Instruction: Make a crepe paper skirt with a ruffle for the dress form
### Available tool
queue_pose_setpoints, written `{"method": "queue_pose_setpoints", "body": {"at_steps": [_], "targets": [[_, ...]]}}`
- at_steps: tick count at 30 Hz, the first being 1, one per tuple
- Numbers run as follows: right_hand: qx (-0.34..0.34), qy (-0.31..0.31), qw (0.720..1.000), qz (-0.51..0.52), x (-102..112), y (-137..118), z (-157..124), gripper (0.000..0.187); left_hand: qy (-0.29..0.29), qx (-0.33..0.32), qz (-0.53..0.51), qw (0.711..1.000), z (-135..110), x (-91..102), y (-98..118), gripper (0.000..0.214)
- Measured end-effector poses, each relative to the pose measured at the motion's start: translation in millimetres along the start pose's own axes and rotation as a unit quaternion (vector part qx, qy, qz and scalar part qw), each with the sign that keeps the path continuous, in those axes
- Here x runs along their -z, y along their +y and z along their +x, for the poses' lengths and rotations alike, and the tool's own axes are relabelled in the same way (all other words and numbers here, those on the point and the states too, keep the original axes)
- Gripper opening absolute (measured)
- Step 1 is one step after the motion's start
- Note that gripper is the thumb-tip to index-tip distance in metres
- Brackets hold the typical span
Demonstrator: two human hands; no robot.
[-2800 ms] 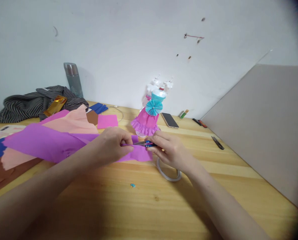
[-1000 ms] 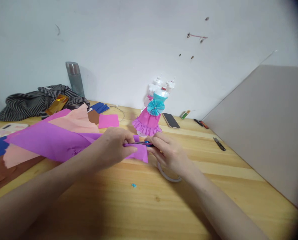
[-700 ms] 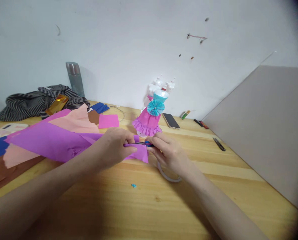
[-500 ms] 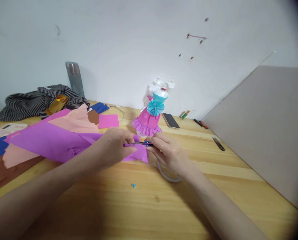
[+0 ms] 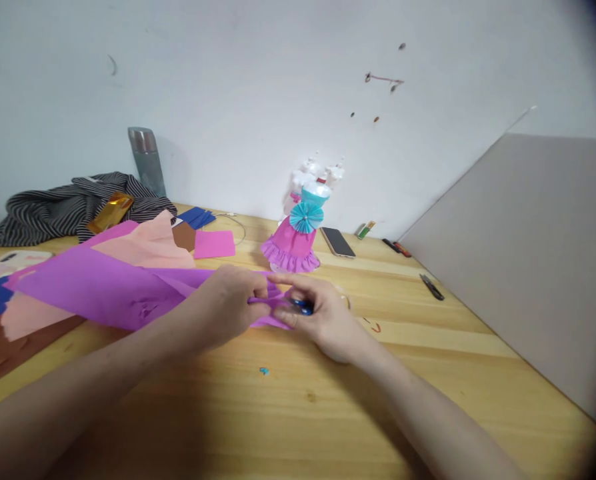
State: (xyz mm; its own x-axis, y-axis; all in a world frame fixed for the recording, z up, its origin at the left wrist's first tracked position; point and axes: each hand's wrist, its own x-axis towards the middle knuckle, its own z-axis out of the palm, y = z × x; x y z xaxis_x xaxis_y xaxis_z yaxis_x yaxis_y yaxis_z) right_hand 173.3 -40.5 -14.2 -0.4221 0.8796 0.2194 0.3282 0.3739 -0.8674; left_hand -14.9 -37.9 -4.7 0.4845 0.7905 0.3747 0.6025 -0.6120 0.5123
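Note:
My left hand [image 5: 233, 297] is closed in a pinch on a sheet of purple crepe paper [image 5: 108, 287], which spreads away to the left under my wrist. My right hand [image 5: 325, 310] is closed around a small pair of scissors with blue handles [image 5: 302, 305]; the blades are mostly hidden. Its thumb and index finger reach to the paper's edge, close to my left fingertips. Just behind the hands stands a dress-shaped craft [image 5: 293, 243] with a pink skirt, purple ruffle and turquoise paper fan. A tape roll [image 5: 348, 302] shows partly behind my right hand.
On the left lie peach crepe paper [image 5: 138, 243], a striped cloth [image 5: 53, 207], and a bottle [image 5: 147, 160] against the wall. A pink paper square [image 5: 215, 244] lies mid-table. Toward the right are a phone [image 5: 338, 242] and a dark cutter-like tool [image 5: 431, 287]. Turquoise scraps [image 5: 263, 371] lie in front.
The scissors have drawn back into my right palm, and that hand's thumb and index finger have stretched left to the paper. My left hand keeps its pinch. The view has shifted slightly.

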Motion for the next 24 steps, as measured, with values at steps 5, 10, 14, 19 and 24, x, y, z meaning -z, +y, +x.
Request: {"method": "queue_pose_setpoints", "body": {"at_steps": [5,10,14,19,24], "targets": [[-0.026,-0.017,0.999,-0.019,-9.0,-0.8,-0.8,0.02,-0.023,0.0,0.013,1.0,-0.2,1.7,2.5,0.018],[-0.039,-0.01,0.999,-0.036,-2.0,-5.3,-1.4,0.024,-0.103,0.034,0.027,0.994,0.7,22.6,0.7,0.017],[-0.045,-0.012,0.998,-0.045,-1.5,-4.0,-1.1,0.023,-0.14,0.076,0.017,0.987,0.4,38.4,-3.3,0.011],[-0.031,-0.009,0.998,-0.054,-2.5,1.6,0.2,0.022,-0.116,0.072,0.122,0.983,-3.4,41.6,2.1,0.015],[-0.019,0.003,0.997,-0.081,-2.6,0.1,-0.3,0.022,-0.136,0.109,0.257,0.951,-9.1,44.2,17.0,0.018]]}}
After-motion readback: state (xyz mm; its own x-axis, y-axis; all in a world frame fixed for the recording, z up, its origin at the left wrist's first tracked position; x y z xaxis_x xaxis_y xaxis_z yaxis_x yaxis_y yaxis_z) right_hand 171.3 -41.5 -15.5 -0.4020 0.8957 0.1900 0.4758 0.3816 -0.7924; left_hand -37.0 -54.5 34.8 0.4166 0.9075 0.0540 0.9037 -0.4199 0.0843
